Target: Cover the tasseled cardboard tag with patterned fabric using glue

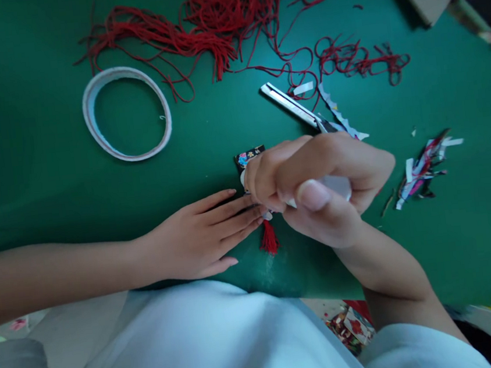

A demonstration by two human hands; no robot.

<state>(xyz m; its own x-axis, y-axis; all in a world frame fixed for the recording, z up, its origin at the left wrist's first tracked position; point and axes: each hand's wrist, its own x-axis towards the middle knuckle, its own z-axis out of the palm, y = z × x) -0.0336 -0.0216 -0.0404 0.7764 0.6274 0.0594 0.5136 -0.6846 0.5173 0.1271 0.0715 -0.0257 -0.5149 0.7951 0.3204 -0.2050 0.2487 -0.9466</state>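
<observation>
My left hand (202, 232) lies flat with its fingers stretched out, the fingertips on or beside a small black piece with a flower pattern (248, 157). A short red tassel (269, 239) hangs from the near side of that piece. Above it, my right hand (326, 164) is curled round a smooth white object (337, 187), mostly hidden by the fingers, so its kind does not show. Much of the patterned piece is covered by both hands.
Red cords (236, 9) lie in heaps across the far side of the green table (42, 170). A white ring (89, 115) like a tape roll rests at left. Beyond my right hand are a silver cutter (290, 105) and paper scraps (424, 174).
</observation>
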